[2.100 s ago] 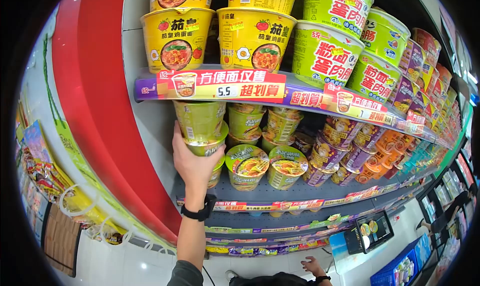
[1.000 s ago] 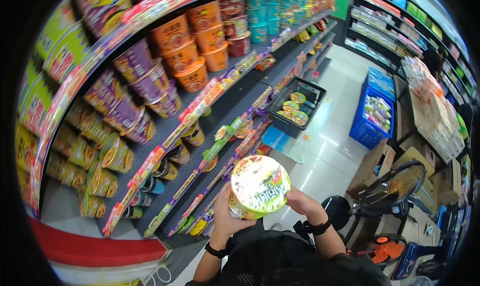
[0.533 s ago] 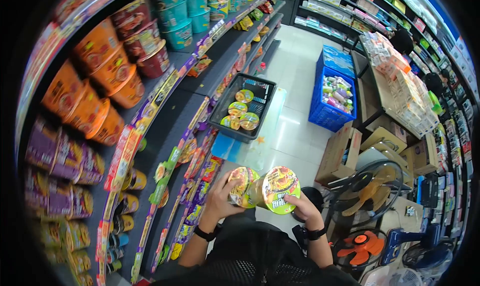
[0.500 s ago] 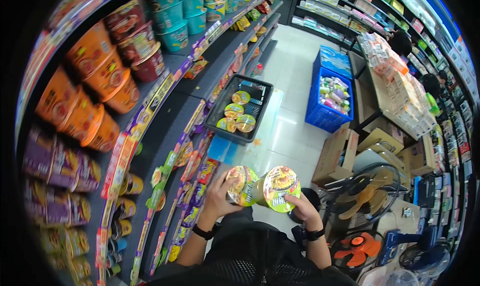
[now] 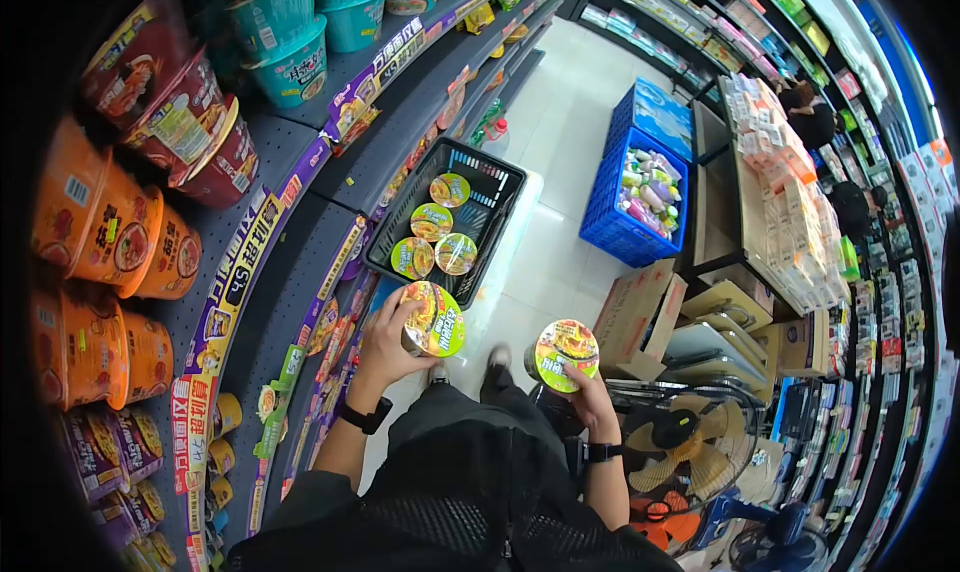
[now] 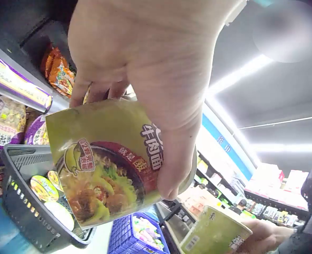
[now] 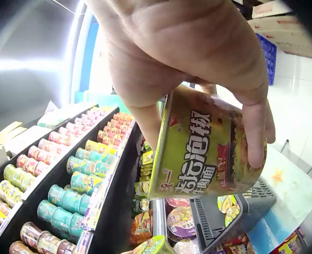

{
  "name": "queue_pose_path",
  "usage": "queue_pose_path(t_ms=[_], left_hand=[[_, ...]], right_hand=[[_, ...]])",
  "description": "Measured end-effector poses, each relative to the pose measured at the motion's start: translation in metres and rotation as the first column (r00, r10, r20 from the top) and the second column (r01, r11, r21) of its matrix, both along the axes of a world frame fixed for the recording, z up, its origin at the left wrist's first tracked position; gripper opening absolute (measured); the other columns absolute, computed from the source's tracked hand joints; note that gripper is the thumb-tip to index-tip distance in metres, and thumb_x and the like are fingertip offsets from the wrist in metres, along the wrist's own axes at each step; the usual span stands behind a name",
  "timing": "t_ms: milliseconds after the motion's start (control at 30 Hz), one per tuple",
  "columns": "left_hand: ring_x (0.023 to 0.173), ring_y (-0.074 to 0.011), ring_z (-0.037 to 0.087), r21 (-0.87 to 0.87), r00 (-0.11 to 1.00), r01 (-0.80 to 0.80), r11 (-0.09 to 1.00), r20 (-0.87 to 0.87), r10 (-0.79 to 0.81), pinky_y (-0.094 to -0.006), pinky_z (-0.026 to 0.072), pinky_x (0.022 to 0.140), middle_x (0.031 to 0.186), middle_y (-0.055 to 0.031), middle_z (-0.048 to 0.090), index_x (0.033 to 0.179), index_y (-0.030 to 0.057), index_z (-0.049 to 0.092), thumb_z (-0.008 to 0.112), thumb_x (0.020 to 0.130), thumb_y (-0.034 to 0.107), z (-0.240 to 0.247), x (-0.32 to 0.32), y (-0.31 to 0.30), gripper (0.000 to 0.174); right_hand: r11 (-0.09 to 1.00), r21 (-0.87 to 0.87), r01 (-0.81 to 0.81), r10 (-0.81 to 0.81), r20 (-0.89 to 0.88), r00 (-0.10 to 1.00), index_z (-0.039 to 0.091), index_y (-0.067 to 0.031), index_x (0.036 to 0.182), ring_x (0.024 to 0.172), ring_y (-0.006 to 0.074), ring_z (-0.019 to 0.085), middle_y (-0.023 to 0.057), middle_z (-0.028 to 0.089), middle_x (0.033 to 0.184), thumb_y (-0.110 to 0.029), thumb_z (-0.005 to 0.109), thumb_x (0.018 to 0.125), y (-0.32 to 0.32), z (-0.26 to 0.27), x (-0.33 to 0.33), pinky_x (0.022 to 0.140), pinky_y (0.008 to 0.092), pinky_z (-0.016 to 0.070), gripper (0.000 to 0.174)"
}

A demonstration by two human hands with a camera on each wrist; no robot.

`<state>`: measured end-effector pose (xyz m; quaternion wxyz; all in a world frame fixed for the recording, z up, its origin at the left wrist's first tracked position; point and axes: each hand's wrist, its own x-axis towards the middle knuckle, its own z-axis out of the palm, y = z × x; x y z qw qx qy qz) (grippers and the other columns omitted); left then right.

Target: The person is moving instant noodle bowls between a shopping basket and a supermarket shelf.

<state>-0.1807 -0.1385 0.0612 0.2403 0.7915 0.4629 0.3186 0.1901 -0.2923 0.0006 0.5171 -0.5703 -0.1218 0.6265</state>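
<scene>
My left hand (image 5: 383, 344) grips a green instant noodle cup (image 5: 436, 320), its printed lid tilted up toward the head camera. Over to the right, a second green noodle cup (image 5: 567, 354) is held by my right hand (image 5: 592, 397), thumb at the lid's edge. The two cups are apart. In the left wrist view, thumb and fingers wrap the sides of the left cup (image 6: 103, 164). The right wrist view has the other cup (image 7: 198, 148) held between thumb and fingers. Beyond the hands stands a black basket (image 5: 492, 200) with several like cups (image 5: 432, 222) in it.
Shelves of orange noodle tubs (image 5: 115, 232) and other cups line the left side. A blue crate (image 5: 606, 222) of bottles stands past the aisle floor (image 5: 545, 162). Cardboard boxes (image 5: 635, 317) and fans (image 5: 690, 437) sit at the right.
The left hand has brought stacked cups from the shelf. Both hands then held them close together; now each holds one cup, farther apart. The view has swung toward the aisle and basket.
</scene>
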Motion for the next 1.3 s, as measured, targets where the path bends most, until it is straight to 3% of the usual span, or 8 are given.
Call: queue_pose_path(t_ms=[600, 667, 800, 933, 967, 1100, 1167, 1300], left_hand=[[0.126, -0.0423, 0.054, -0.006, 0.507, -0.857, 0.516, -0.197, 0.839, -0.0501, 0.0453, 0.108, 0.138, -0.0188, 0.059, 0.137, 0.0075, 0.053, 0.099, 0.045, 0.023, -0.002, 0.048, -0.065, 0.104], [0.124, -0.0418, 0.055, -0.073, 0.357, -0.934, 0.351, -0.113, 0.927, -0.0499, 0.0467, 0.106, 0.135, -0.0193, 0.060, 0.138, 0.0070, 0.053, 0.099, 0.045, 0.022, -0.002, 0.079, -0.082, 0.104], [0.123, -0.0415, 0.055, -0.117, 0.211, -0.976, 0.185, -0.283, 0.936, -0.0493, 0.0486, 0.104, 0.134, -0.0201, 0.060, 0.139, 0.0060, 0.052, 0.098, 0.045, 0.020, 0.008, 0.143, -0.104, 0.105], [0.119, -0.0391, 0.058, -0.161, 0.113, -0.985, 0.067, -0.297, 0.948, -0.0479, 0.0498, 0.103, 0.130, -0.0182, 0.062, 0.141, 0.0056, 0.051, 0.097, 0.049, 0.019, 0.011, 0.199, -0.119, 0.104], [0.119, -0.0391, 0.058, -0.164, 0.102, -0.985, 0.052, -0.314, 0.944, -0.0479, 0.0498, 0.103, 0.130, -0.0182, 0.062, 0.141, 0.0056, 0.051, 0.097, 0.049, 0.019, 0.012, 0.210, -0.120, 0.104], [0.120, -0.0387, 0.059, -0.183, 0.080, -0.983, 0.012, -0.370, 0.926, -0.0484, 0.0502, 0.102, 0.130, -0.0176, 0.062, 0.141, 0.0060, 0.051, 0.098, 0.049, 0.019, 0.011, 0.244, -0.119, 0.104], [0.119, -0.0386, 0.059, -0.179, 0.077, -0.984, 0.010, -0.370, 0.926, -0.0488, 0.0504, 0.101, 0.130, -0.0167, 0.062, 0.141, 0.0072, 0.052, 0.098, 0.047, 0.019, 0.010, 0.254, -0.118, 0.105], [0.119, -0.0386, 0.059, -0.178, 0.078, -0.984, 0.010, -0.377, 0.923, -0.0487, 0.0507, 0.101, 0.130, -0.0164, 0.062, 0.141, 0.0074, 0.052, 0.099, 0.046, 0.018, 0.015, 0.263, -0.110, 0.106]], right_hand=[[0.669, -0.042, -0.742, 0.718, 0.294, 0.631, 0.052, 0.0030, 0.130, 0.108, 0.0205, 0.069, 0.0126, 0.069, 0.122, -0.008, 0.090, 0.078, 0.454, -0.180, -0.003, 0.090, 0.0345, 0.0583, 0.065], [0.694, -0.125, -0.709, 0.710, 0.284, 0.645, 0.055, -0.0028, 0.126, 0.096, 0.0212, 0.073, 0.0110, 0.070, 0.120, -0.008, 0.089, 0.076, 0.476, -0.207, -0.005, 0.060, 0.0359, 0.0557, 0.061], [0.389, -0.288, -0.875, 0.920, 0.079, 0.383, 0.036, -0.0100, 0.144, 0.118, 0.0307, 0.067, 0.0098, 0.063, 0.132, -0.009, 0.091, 0.072, 0.514, -0.216, 0.007, 0.096, 0.0543, 0.0521, 0.090], [0.469, -0.371, -0.801, 0.878, 0.098, 0.469, 0.046, -0.0103, 0.142, 0.121, 0.0290, 0.066, 0.0084, 0.067, 0.130, 0.001, 0.087, 0.074, 0.518, -0.259, 0.013, 0.103, 0.0543, 0.0498, 0.079], [0.349, -0.037, -0.937, 0.935, -0.053, 0.350, 0.050, -0.0099, 0.141, 0.120, 0.0269, 0.067, 0.0085, 0.068, 0.130, 0.008, 0.083, 0.077, 0.533, -0.327, 0.030, 0.103, 0.0483, 0.0530, 0.075], [0.278, -0.220, -0.935, 0.955, 0.167, 0.244, 0.054, -0.0074, 0.141, 0.120, 0.0236, 0.067, 0.0086, 0.068, 0.131, 0.007, 0.086, 0.073, 0.539, -0.327, 0.032, 0.104, 0.0408, 0.0541, 0.076], [0.113, -0.387, -0.915, 0.736, 0.651, -0.185, 0.055, -0.0070, 0.139, 0.120, 0.0240, 0.066, 0.0097, 0.068, 0.132, -0.013, 0.094, 0.067, 0.544, -0.331, 0.038, 0.103, 0.0362, 0.0537, 0.082], [0.031, -0.711, -0.703, 0.458, 0.635, -0.622, 0.058, -0.0061, 0.135, 0.123, 0.0266, 0.064, 0.0126, 0.066, 0.131, -0.039, 0.094, 0.061, 0.550, -0.346, 0.043, 0.104, 0.0354, 0.0520, 0.088]])
